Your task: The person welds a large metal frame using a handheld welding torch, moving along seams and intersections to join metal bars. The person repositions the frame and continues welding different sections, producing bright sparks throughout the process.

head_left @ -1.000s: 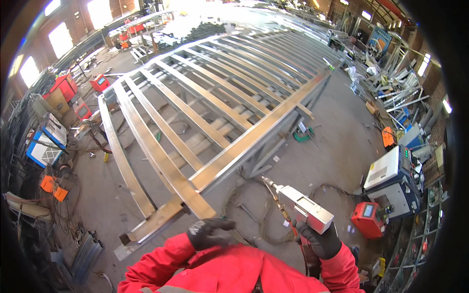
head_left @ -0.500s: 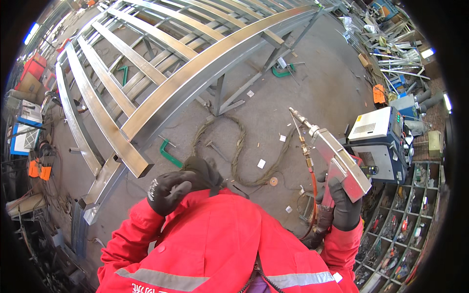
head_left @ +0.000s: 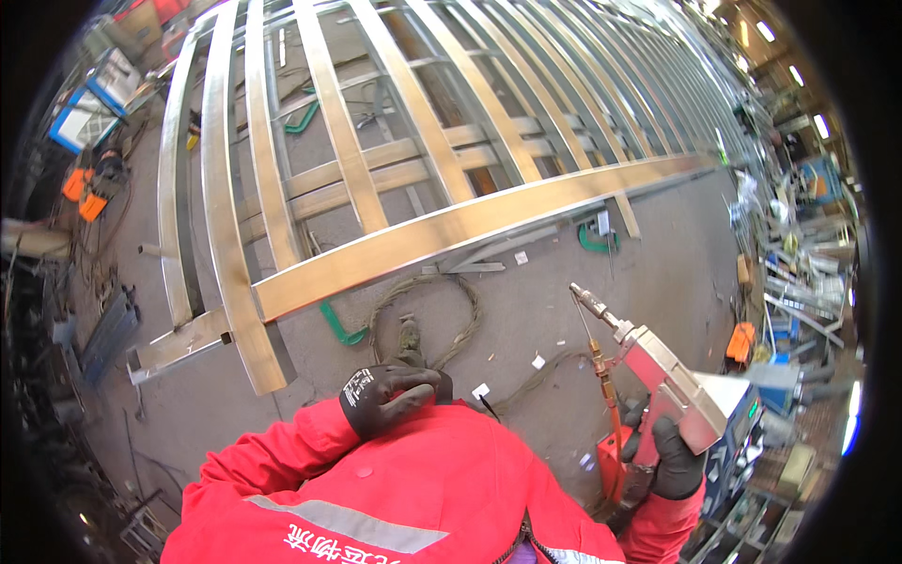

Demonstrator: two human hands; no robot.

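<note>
My right hand [head_left: 675, 456], in a dark glove, is closed round the grip of a hand-held welding gun [head_left: 672, 385]. The gun has a silver-and-red boxy body, a metal nozzle pointing up and left, and a thin wire-feed tube with an orange-red hose [head_left: 613, 442] beside it. My left hand [head_left: 395, 395], also gloved, is held in front of my red jacket with its fingers curled in; nothing shows in them. Ahead lies a large frame of metal square tubes [head_left: 489, 211], its near corner ahead of my left hand and apart from it.
A green clamp [head_left: 340, 324] and a looped cable [head_left: 467, 329] lie on the floor by my shoe [head_left: 409, 338]. Another green clamp [head_left: 597, 240] is under the frame's edge. At right stand a white-and-blue machine [head_left: 742, 414], an orange object [head_left: 740, 341] and piled metal scrap [head_left: 799, 305].
The view has turned rightward, and the frame now stretches across the top. My left hand has moved right, closer to my chest. The gun stays in my right hand, a little lower in view.
</note>
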